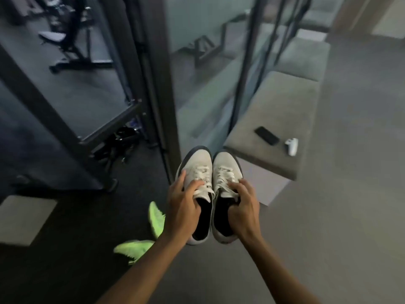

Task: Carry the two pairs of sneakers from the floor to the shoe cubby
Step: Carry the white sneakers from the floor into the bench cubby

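— So, where are the white sneakers?

— Up off the floor, side by side, toes pointing away. The left white sneaker (195, 170) is in the left hand (182, 207), and the right white sneaker (225, 170) is in the right hand (242, 207). The two shoes touch along their inner sides.

— And each grip?

— Both are closed on a shoe. The left hand curls over the outer side and laces of its sneaker, near the opening, so the toe sticks out ahead of the grip and the heel sits under the wrist. The right hand does the same on its shoe, fingers over the tongue and collar.

— The other pair?

— Two bright green sneakers (135, 249) lie on the dark floor (65, 249) below and to the left of the left forearm, one near the wrist, one nearer the bottom; both are blurred.

— Anything else close by?

— A grey cushioned bench (285, 106) ahead and to the right. Near its front right corner lie a black phone (267, 135) and, just beside it, a white game controller (292, 146). To the left stand a dark frame and glass panels.
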`<state>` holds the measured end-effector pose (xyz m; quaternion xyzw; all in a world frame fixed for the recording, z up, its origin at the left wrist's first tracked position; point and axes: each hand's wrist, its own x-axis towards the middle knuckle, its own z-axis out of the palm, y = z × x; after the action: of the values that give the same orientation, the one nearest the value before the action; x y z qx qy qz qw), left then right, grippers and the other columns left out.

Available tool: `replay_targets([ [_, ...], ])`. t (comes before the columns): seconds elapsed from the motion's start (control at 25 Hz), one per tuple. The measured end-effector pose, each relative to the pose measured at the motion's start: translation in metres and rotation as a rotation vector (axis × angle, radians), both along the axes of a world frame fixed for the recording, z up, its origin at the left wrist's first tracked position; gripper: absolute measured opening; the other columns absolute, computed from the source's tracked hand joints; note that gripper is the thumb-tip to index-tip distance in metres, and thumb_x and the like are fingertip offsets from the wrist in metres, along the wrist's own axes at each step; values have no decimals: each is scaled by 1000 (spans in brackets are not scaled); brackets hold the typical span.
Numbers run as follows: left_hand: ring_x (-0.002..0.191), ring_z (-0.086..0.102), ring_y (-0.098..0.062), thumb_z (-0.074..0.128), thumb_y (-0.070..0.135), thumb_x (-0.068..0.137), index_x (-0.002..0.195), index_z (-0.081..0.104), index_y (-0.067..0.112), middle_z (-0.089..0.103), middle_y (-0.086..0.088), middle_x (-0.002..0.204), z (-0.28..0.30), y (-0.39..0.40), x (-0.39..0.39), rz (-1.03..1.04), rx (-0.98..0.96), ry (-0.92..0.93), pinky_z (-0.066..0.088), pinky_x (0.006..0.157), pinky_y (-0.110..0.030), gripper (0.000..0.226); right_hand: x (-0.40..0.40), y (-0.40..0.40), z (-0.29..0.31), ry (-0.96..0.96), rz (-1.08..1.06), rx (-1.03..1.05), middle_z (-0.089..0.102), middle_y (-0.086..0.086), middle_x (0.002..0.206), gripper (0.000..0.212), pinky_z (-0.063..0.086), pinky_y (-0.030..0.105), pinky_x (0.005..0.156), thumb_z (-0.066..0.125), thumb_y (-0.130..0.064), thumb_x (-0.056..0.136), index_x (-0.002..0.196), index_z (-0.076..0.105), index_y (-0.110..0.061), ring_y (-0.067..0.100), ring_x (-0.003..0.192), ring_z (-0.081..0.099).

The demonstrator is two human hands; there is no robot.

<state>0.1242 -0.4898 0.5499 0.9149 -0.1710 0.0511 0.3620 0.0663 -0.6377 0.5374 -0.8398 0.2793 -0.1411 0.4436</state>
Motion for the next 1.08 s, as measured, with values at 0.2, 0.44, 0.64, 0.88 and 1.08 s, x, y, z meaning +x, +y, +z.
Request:
replay_targets([
  [0.2,120,52,-42,53,-7,78,123,65,18,45,-13,151,46,-191,-39,-234,88,-112,49,96,-49,52,-68,-171,41,-35,-183,-90,47,8,145,61,39,34,108,45,11,75,123,67,-18,32,129,49],
  [0.44,118,54,-38,52,-6,81,116,66,17,51,-10,144,76,-347,-63,-375,72,-199,52,92,-48,44,-111,-314,71,-72,-365,-156,53,6,139,53,41,31,97,47,4,81,124,67,-19,33,120,54],
  [0.64,103,60,-38,56,-6,78,103,64,15,60,-8,125,85,-455,-40,-404,55,-224,54,78,-46,34,-95,-413,74,-51,-442,-150,51,7,140,51,40,30,94,46,1,81,122,67,-20,34,120,54],
  [0.88,105,57,-37,54,-7,79,109,62,23,54,-6,135,85,-598,27,-408,36,-240,54,79,-47,43,-26,-546,91,-21,-467,-253,51,5,139,54,41,36,88,44,2,80,122,66,-23,35,113,54],
  [1.08,112,58,-39,60,-7,79,109,68,19,55,-13,138,81,-736,70,-523,-6,-213,51,91,-46,40,6,-670,89,-50,-567,-228,48,5,144,63,44,46,96,43,5,78,125,68,-29,34,114,49],
])
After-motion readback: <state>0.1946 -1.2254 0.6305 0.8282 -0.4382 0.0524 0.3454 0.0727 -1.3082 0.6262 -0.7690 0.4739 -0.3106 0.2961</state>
